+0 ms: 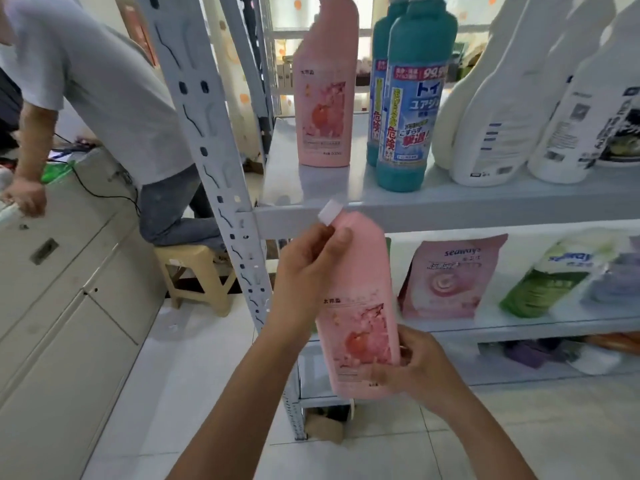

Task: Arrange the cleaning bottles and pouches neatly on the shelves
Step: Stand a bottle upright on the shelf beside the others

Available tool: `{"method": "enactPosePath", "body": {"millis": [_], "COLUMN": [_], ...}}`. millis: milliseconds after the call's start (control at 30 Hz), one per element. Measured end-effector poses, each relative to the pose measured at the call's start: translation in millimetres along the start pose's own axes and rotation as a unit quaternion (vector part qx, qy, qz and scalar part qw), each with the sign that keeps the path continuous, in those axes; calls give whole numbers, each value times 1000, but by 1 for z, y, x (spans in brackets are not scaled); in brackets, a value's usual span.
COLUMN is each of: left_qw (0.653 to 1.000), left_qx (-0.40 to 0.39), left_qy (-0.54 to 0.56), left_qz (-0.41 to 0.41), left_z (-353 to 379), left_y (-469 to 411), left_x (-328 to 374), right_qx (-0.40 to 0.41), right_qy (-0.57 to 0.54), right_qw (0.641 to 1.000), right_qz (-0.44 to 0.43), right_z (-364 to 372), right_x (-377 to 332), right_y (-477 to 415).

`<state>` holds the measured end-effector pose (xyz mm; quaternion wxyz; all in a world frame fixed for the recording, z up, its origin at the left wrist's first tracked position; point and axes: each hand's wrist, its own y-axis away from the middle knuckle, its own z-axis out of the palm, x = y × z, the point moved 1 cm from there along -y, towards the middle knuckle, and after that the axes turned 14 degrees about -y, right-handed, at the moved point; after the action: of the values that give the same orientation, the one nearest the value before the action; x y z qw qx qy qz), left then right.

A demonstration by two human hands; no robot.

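Fingers (pixel 323 237) of the left hand (pixel 308 268) curl round the neck of the pink bottle (pixel 360 299); the right hand (pixel 419 368) grips its base, just below the upper shelf (pixel 450 206). Lifted carelessly, its cap may strike the shelf edge.

On the upper shelf (pixel 485 202), the front teal bottle (pixel 408 109) has a label reading "99.9" in a red band, "トイ" in large white letters, "危険" in red and "撃退" in red. On the lower shelf (pixel 519 327), the pink pouch (pixel 446 282) reads "seaways", and the green pouch (pixel 550 275) to its right reads "seaway". The print on the near pink bottle (pixel 356 306), the far pink bottle (pixel 325 109) and the white bottles (pixel 491 133) is too blurred to read.
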<state>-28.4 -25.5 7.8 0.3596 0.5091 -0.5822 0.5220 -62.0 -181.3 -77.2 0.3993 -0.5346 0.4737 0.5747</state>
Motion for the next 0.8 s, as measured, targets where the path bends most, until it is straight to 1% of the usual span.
{"method": "enactPosePath", "body": {"millis": [100,167,267,333,400,467,533,633,700,800], "left_qw": [998,997,996,996,997,998,997,995,991,978], "left_qx": [-26,-33,-23,-18,-11,-7,-4,-8,-23,-86], "left_qy": [38,58,79,77,70,66,71,98,118,171], "left_qz": [-32,-33,-35,-32,-21,-5,-3,-26,-54,-78], "left_z": [6,9,14,21,27,34,39,45,44,44], "left_y": [5,5,10,16,23,29,34,37,35,29], "left_x": [5,7,14,16,20,22,25,26,24,18], "right_qx": [-28,-41,-44,-51,-72,-93,-86,-65,-66,-90], "right_qy": [-14,-38,-72,-73,-68,-88,-123,-141,-151,-204], "right_qw": [999,998,996,996,995,992,989,988,986,975], "right_qz": [13,14,6,6,9,11,7,-12,-9,0], "right_z": [-15,-22,-28,-31,-34,-35,-36,-39,-40,-43], "right_x": [3,5,6,7,6,3,2,-1,0,6], "right_y": [8,12,15,16,18,20,21,23,24,29]}}
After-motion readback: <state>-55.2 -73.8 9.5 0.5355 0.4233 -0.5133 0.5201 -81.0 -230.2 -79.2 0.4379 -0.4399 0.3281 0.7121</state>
